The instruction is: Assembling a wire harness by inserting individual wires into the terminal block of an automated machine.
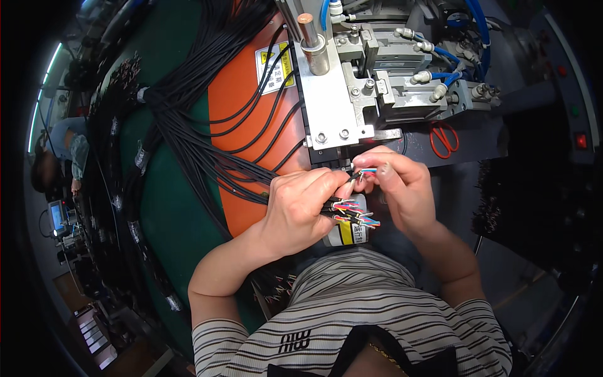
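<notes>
My left hand (pixel 304 201) is closed around a bundle of black cables, whose stripped ends fan out below its fingers as thin coloured wires (pixel 355 212). One cable end (pixel 357 175) sticks out between my left thumb and forefinger. My right hand (pixel 399 182) pinches the blue and white wires (pixel 369 170) at that end. Both hands meet just below the metal block of a pneumatic machine (pixel 402 81). Under the wire ends stands a pale container (pixel 347 235) with a yellow and white label, partly hidden by my left hand.
Long black cables (pixel 188 125) run across an orange panel (pixel 245 119) and a green surface (pixel 169 239). Red-handled scissors (pixel 445 139) lie right of the machine. Further cable bundles (pixel 141 157) lie at left. Another person (pixel 66 144) is at the far left.
</notes>
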Demonstrator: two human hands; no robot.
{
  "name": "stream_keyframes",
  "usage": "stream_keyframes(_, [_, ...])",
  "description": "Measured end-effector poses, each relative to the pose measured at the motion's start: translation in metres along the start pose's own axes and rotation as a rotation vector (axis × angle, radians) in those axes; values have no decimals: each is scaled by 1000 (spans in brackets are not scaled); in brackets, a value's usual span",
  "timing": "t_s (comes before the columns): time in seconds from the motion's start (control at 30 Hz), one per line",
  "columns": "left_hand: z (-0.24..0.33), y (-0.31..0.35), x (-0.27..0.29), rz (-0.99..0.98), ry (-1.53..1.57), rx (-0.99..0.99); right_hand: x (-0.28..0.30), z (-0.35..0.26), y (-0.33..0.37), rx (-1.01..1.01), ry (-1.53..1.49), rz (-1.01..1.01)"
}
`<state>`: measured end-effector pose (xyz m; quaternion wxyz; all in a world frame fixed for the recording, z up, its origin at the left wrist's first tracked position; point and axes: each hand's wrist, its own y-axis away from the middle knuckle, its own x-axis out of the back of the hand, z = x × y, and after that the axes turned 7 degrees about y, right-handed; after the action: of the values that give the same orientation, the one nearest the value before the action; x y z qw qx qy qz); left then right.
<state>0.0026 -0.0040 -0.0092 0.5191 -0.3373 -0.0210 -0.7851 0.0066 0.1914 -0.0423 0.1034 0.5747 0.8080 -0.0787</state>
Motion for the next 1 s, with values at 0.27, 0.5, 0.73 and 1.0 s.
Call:
stream_keyframes(0.27, [-8,-3,16,-112,405,215,2,-4,-7,-5,-81,-77])
stream_keyframes(0.5, [-6,-9,29,-258,716,420,5,-4,-11,90,108,-82])
stream_keyframes(0.73, [-1,-9,25,-298,658,559,5,-4,-13,169,312,-66])
stream_keyframes(1.0, [6,2,2,-147,-174,54,0,-21,-13,395,1283,25])
